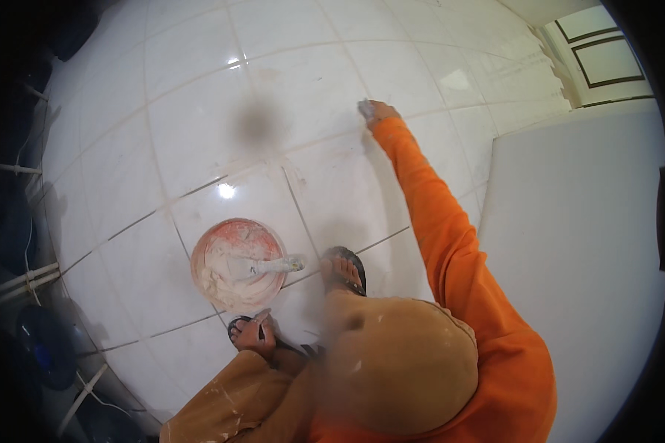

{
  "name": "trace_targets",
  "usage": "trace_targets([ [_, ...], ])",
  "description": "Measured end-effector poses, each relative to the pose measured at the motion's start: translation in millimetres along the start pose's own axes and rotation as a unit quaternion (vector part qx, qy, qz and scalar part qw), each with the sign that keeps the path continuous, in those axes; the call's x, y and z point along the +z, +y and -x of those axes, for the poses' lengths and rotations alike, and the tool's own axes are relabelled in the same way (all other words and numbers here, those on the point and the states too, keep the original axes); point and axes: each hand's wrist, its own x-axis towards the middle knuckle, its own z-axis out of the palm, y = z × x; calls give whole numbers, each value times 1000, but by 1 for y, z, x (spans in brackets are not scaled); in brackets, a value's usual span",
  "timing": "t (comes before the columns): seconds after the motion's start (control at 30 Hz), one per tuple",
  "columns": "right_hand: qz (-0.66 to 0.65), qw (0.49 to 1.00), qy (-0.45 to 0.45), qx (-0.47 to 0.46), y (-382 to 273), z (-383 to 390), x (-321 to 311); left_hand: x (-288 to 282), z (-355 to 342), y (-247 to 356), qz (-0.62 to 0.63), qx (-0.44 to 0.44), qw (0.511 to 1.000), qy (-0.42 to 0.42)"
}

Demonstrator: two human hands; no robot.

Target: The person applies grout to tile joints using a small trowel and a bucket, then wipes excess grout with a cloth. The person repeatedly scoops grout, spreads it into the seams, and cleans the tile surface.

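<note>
My right hand (381, 112) reaches far ahead in an orange sleeve, low over the white floor tiles (303, 88), beside a pale joint. Its fingers are bent around a small greyish-white thing at their tips, too small to name. Nearer to me stands a round reddish basin (279, 244) with pale pinkish paste (229, 284) smeared over its inside. A paste-covered spatula (270, 266) lies in it, its handle sticking out over the right rim. I cannot make out my left hand.
My sandalled feet (343, 269) are close to the basin. A large white panel (569, 207) stands along the right, with a white panelled door (606, 59) beyond. Dark round containers (46, 347) and pale rack bars (26, 284) line the left. Joints near the basin look dark; those farther off are pale.
</note>
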Motion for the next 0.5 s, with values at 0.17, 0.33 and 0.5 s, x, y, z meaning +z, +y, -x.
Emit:
trace_targets([
  [0.17,98,995,-2,18,-2,25,-1,5,-1,-12,-34,36,999,21],
  [0.33,81,991,-100,-28,-78,73,54,5,-2,-19,-12,4,999,-40],
  [0.5,-35,980,-177,-85,-84,81,58,7,-3,-26,-22,28,997,-70],
])
